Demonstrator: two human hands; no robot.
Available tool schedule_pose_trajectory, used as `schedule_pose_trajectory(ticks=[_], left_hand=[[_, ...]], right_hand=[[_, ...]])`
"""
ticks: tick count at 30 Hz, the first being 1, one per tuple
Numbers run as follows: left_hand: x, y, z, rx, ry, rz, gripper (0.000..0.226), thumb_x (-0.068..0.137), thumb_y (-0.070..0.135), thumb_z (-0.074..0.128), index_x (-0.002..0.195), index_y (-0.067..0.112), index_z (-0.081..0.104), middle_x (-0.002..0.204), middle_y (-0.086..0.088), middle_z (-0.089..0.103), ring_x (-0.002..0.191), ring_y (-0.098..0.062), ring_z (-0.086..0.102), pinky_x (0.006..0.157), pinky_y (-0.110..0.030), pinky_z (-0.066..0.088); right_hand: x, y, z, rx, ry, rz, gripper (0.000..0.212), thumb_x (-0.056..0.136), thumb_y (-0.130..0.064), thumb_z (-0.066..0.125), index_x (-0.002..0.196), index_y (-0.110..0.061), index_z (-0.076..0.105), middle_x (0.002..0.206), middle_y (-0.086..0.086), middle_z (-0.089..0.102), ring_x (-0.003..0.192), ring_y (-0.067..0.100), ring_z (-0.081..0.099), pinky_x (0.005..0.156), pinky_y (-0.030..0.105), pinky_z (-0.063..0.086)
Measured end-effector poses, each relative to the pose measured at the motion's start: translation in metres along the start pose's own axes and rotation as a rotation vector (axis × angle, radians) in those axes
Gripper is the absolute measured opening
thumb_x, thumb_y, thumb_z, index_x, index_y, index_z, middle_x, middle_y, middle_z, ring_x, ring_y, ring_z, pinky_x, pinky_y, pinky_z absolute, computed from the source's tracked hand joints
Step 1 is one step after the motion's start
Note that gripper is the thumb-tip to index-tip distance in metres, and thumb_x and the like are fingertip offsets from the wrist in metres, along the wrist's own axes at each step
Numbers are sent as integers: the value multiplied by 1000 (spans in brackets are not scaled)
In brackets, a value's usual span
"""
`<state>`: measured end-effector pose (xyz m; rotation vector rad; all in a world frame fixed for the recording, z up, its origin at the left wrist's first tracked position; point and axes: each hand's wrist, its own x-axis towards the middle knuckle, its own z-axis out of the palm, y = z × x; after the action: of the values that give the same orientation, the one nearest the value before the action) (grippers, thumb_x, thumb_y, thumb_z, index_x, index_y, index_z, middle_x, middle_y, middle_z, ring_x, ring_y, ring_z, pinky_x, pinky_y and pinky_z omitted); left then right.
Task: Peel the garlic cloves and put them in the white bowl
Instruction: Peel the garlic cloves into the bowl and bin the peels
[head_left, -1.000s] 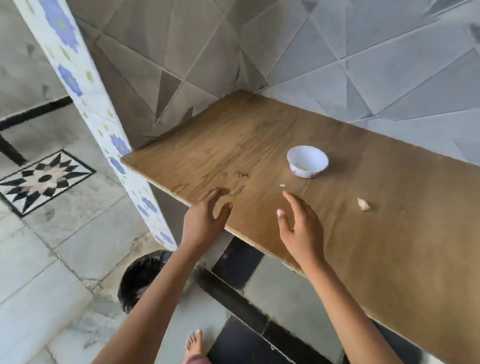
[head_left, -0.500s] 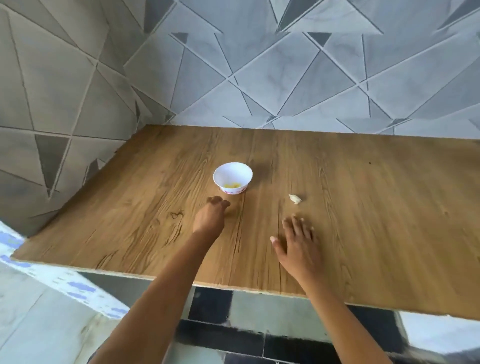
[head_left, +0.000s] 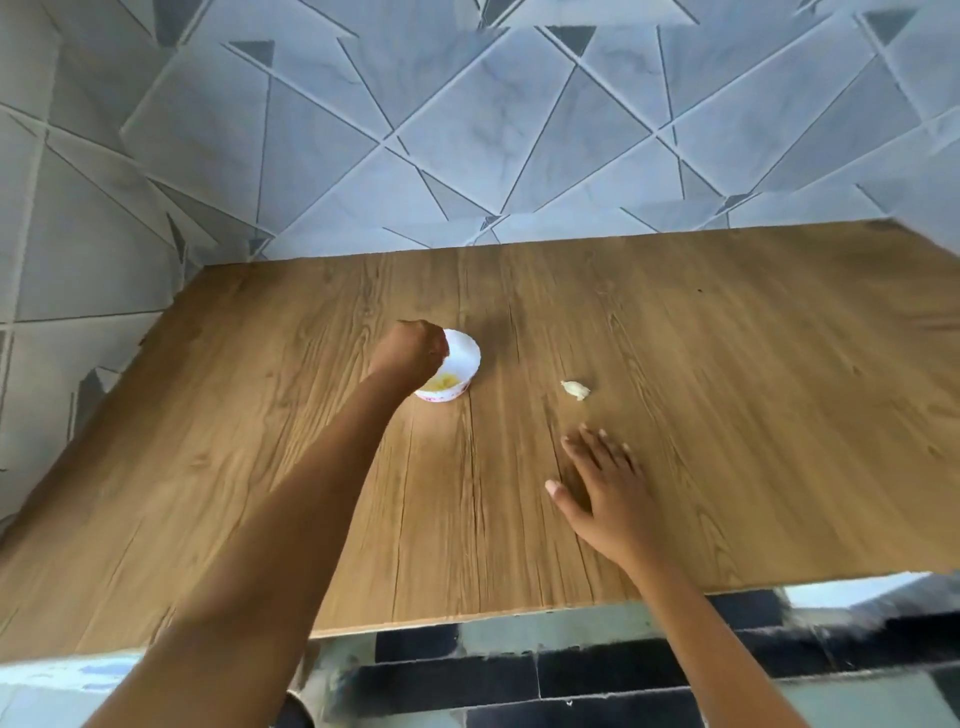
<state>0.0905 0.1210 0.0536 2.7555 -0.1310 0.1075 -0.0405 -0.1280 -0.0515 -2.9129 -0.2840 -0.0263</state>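
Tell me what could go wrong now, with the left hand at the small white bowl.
1. The left hand, fingers curled, overlaps the rim of the small round white bowl; a bump might tip it.
2. The pale garlic clove lies loose on the brown wooden table, ahead of the flat right hand; a careless sweep might knock it away.

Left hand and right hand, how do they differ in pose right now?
The left hand is curled into a fist; the right hand has straight, spread fingers. The left hand is at the rim of the white bowl; the right hand is low over the wooden table, short of the garlic clove. Both are bare.
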Motion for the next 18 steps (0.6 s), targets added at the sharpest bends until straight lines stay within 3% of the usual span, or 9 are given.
schedule_pose_trajectory(ticks=[2,4,7,9,12,15,18], left_hand=[[12,4,8,183,-187,-53,24,92,14,50,107,9,67,111,-8,65,102,-25,60,82,-27,45],[17,3,14,276,-251,-80,25,93,16,46,107,6,64,114,-9,63,104,-25,60,85,-27,45],[15,2,15,307,-220,-100,27,95,17,44,110,5,62,116,-10,63,108,-25,59,92,-30,45],[9,7,11,194,-88,-110,24,90,15,47,104,11,67,108,-7,67,99,-25,62,84,-33,50],[-9,44,16,-19,92,75,19,84,12,54,92,17,71,93,-2,71,86,-25,65,69,-31,50],[-15,87,44,-138,-60,332,22,84,7,60,101,14,70,105,-6,70,95,-24,65,81,-31,50],[-5,107,77,19,-147,416,38,86,7,58,123,17,61,129,-1,59,116,-19,55,94,-29,44]], right_hand=[[-1,-1,-1,5,-3,2,73,88,-66,10,150,-28,5,158,-3,-4,145,15,-9,117,37,-8],[-1,-4,-2,18,-3,-8,72,89,-65,13,150,-27,6,158,-3,-3,145,16,-9,118,39,-6],[-2,-8,-3,74,19,-25,67,93,-60,23,150,-26,14,158,-3,4,145,15,-5,118,36,-7],[-2,-8,-4,176,45,-7,60,95,-54,31,147,-25,25,158,-3,13,145,13,3,117,32,-3],[1,2,-9,274,95,44,56,96,-49,36,145,-23,31,155,-2,21,145,13,9,118,33,7],[9,19,-16,267,137,80,54,96,-43,41,144,-19,33,153,0,26,144,15,13,117,33,11],[15,35,-23,349,147,113,53,96,-38,45,144,-18,33,152,1,30,142,15,19,115,31,16]])
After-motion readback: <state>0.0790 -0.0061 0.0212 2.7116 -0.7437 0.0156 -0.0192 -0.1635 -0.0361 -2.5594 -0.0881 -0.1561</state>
